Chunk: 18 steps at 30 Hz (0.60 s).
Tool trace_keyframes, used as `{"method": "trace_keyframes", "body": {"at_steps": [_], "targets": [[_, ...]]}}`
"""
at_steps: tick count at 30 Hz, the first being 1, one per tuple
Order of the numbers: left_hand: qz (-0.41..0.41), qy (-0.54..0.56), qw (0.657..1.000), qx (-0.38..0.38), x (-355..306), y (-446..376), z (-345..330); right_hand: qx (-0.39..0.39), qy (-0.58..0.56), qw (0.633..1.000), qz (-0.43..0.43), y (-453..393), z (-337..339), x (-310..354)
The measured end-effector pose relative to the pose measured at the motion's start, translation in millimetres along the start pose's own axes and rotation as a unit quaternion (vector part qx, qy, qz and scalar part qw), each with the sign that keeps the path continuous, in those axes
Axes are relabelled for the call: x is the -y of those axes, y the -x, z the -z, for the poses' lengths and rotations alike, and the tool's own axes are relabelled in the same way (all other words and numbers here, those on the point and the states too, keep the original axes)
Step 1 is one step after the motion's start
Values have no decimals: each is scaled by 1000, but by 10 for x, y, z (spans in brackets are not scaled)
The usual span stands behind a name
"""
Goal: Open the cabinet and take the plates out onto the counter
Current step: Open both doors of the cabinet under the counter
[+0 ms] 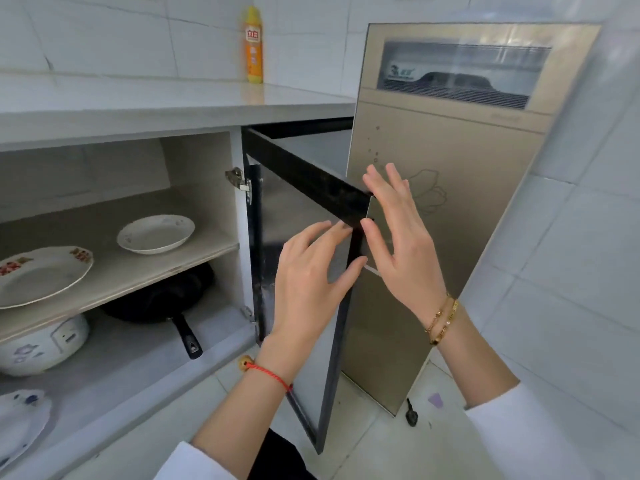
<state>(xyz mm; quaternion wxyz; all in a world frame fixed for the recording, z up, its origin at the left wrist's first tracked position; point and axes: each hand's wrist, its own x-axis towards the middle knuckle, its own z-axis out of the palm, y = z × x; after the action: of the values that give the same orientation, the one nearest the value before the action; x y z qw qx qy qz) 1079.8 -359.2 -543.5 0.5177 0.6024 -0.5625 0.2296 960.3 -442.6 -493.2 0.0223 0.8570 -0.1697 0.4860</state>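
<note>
The cabinet stands open, its black-framed door (304, 188) swung out toward me. My left hand (308, 271) rests with spread fingers against the door's free edge. My right hand (398, 237) is open just beyond that edge, fingers apart, holding nothing. On the upper shelf (145, 271) lie a small white plate (156, 233) and, further left, a larger plate with red decoration (41, 275). At the bottom left, a blue-patterned plate (20, 424) sits on the cabinet floor. The white counter (138, 98) runs above the cabinet.
A black frying pan (162, 299) and a white patterned bowl (41, 344) sit on the cabinet floor. A yellow-orange bottle (254, 46) stands on the counter by the tiled wall. A gold appliance (446, 168) leans behind the door, its black plug (411, 415) on the floor.
</note>
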Motion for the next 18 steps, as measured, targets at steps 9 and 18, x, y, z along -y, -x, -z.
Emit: {"method": "trace_keyframes", "body": {"at_steps": [9, 18], "targets": [[-32, -48, 994, 90, 71, -153, -542, 7, 137, 990, -20, -19, 148, -565], [-11, -42, 983, 176, 172, -259, -941, 41, 177, 982, -57, -104, 211, -865]]}}
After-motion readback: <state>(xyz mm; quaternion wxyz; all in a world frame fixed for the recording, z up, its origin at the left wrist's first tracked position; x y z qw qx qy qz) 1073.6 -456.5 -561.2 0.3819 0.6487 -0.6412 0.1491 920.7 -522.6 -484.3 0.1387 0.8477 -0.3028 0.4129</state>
